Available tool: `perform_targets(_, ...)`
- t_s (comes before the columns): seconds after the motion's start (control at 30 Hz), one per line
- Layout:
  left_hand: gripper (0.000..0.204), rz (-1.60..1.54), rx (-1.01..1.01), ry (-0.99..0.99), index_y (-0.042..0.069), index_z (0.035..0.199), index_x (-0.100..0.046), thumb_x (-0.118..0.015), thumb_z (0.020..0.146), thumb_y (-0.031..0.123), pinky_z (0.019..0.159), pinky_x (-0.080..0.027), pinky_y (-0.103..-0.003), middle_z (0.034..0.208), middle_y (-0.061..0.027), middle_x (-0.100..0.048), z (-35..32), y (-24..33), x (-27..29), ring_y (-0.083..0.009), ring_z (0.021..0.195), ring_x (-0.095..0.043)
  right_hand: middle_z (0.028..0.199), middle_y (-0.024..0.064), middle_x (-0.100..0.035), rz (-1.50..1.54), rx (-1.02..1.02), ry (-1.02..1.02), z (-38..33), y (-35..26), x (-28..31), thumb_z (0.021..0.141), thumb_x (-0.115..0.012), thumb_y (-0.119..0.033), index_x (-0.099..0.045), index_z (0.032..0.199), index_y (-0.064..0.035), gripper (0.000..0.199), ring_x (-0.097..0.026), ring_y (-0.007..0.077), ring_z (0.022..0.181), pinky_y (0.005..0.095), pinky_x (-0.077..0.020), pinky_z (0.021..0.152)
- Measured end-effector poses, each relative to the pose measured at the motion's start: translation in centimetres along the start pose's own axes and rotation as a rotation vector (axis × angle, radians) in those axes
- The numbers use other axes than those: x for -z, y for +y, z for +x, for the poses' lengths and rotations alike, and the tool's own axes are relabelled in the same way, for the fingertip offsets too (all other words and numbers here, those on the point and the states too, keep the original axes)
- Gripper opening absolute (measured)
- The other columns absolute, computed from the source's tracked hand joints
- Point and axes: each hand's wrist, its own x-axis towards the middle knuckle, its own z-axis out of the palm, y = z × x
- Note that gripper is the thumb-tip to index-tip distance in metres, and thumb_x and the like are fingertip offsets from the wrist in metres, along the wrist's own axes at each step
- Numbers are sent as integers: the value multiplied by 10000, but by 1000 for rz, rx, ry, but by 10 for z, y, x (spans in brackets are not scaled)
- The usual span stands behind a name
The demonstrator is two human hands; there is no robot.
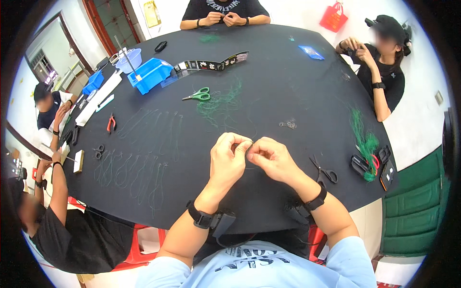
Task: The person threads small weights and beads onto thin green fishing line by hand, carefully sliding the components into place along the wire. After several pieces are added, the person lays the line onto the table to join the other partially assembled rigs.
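Observation:
My left hand and my right hand meet above the black table, thumbs and fingertips pinched close together. What lies between the fingertips is too small to make out. Just beyond them a loose tangle of green thread lies beside scissors with green handles. To the right of the tangle sits a little heap of small metal pieces. Black scissors rest beside my right forearm. Looped lengths of dark green thread are laid out in rows on the left.
A blue bin, a light-blue basin and red-handled pliers stand or lie at left. A green thread bundle is at right, near a phone. Several other people sit around the table, hands busy at its edges.

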Motion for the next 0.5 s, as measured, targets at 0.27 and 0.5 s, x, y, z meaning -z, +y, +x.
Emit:
perform_targets(0.27,53,265,-272,-110,10,818,-625,-650,776,-12,666,-485,-337,789,-108,-614,0,1,3,-242,736,-622,777,103,-544,-373,316,214,12,-36,17,784,-615,-13,-588,818,-18,43,-567,221,641,310,-461,575)
perform_targets(0.5,16,40,-53,-6,5,817,-623,-633,807,11,674,-486,-324,791,-102,-614,1,0,0,-218,748,-623,746,40,-538,-55,30,31,4,4,5,811,-643,-87,-614,808,-21,73,-521,106,640,259,-432,577)
